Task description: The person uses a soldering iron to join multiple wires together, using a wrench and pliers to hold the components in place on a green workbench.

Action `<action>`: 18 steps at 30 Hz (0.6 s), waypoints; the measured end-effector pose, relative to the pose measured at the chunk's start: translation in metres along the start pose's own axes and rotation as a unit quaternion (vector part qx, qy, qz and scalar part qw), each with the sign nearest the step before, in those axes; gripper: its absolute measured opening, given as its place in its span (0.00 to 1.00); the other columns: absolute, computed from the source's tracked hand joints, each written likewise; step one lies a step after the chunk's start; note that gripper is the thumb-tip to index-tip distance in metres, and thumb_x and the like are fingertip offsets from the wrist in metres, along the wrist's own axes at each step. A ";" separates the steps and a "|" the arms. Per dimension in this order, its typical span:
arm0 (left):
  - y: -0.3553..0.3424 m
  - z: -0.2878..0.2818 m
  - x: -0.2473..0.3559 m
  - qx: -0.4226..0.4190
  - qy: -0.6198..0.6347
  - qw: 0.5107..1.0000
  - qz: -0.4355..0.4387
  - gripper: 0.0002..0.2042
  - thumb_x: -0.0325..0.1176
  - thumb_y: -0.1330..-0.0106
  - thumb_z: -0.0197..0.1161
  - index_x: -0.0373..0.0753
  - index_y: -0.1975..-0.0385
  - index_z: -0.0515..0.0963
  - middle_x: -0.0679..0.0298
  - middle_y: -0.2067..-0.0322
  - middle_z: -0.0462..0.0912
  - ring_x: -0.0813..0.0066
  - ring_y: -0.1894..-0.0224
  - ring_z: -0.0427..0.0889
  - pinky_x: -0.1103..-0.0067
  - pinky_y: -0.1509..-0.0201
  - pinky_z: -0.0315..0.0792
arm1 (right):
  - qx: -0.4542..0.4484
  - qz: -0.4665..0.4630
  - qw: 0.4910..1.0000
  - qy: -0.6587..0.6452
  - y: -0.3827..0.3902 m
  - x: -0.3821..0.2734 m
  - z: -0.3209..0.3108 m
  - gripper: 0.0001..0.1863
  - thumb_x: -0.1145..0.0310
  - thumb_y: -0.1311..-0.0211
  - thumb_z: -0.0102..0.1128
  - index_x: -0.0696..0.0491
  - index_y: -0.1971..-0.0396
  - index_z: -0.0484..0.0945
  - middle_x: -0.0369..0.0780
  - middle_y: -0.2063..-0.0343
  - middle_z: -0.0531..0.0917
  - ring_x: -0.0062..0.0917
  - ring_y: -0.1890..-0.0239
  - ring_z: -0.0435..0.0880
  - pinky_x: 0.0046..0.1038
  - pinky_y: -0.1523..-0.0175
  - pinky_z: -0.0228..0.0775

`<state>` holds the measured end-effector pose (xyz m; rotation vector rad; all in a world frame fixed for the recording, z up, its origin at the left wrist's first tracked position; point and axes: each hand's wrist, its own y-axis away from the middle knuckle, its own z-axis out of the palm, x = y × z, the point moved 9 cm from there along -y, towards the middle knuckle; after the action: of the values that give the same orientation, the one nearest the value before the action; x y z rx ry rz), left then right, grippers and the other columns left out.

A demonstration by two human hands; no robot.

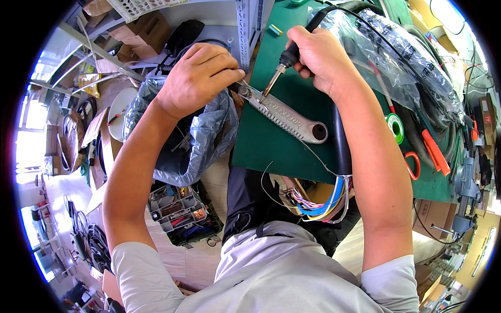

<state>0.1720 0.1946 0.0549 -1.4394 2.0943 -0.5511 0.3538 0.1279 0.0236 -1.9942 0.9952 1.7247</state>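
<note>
My right hand (314,60) grips a black soldering iron (291,54) by its handle, its metal tip down at the head of a large silver wrench (292,122) on the green mat (263,156). My left hand (201,81) is closed just left of the wrench head, fingertips pinched near a short dark piece there; what they hold is partly hidden. A thin wire (313,155) trails across the mat. A thick black cable (340,146) runs under my right forearm to a loom of coloured wires (323,201) below the mat's front edge.
A blue bag-lined bin (206,148) is below my left hand, a tool tray (177,208) on the floor. Plastic bags and cables (394,62), a green solder spool (395,128) and orange-handled tools (433,151) lie at right. Shelving with boxes (143,36) is at back left.
</note>
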 end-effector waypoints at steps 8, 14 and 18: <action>-0.001 -0.001 0.000 -0.004 -0.005 1.000 0.005 0.15 0.29 0.51 0.64 0.38 0.62 0.82 0.64 0.61 0.82 0.65 0.54 0.79 0.71 0.47 0.73 | 0.006 0.000 1.000 -0.002 0.001 0.000 0.000 0.13 0.62 0.41 0.57 0.58 0.75 0.75 0.38 0.80 0.74 0.21 0.81 0.70 0.25 0.78 0.58; -0.003 -0.005 0.003 -0.006 0.002 1.000 0.013 0.16 0.25 0.53 0.65 0.35 0.61 0.82 0.61 0.62 0.82 0.61 0.55 0.80 0.69 0.51 0.74 | 0.003 -0.003 1.000 0.003 0.002 -0.001 0.001 0.13 0.62 0.41 0.56 0.59 0.74 0.75 0.38 0.80 0.73 0.21 0.81 0.70 0.25 0.78 0.58; -0.003 -0.005 0.002 -0.009 0.002 1.000 0.015 0.16 0.26 0.53 0.64 0.35 0.61 0.82 0.61 0.62 0.82 0.62 0.55 0.80 0.69 0.51 0.74 | -0.002 0.001 1.000 0.004 0.002 0.000 0.001 0.13 0.62 0.41 0.56 0.59 0.74 0.75 0.38 0.80 0.73 0.21 0.81 0.70 0.25 0.78 0.58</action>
<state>0.1703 0.1919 0.0602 -1.4145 2.1257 -0.5259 0.3518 0.1272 0.0237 -2.0046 0.9987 1.7215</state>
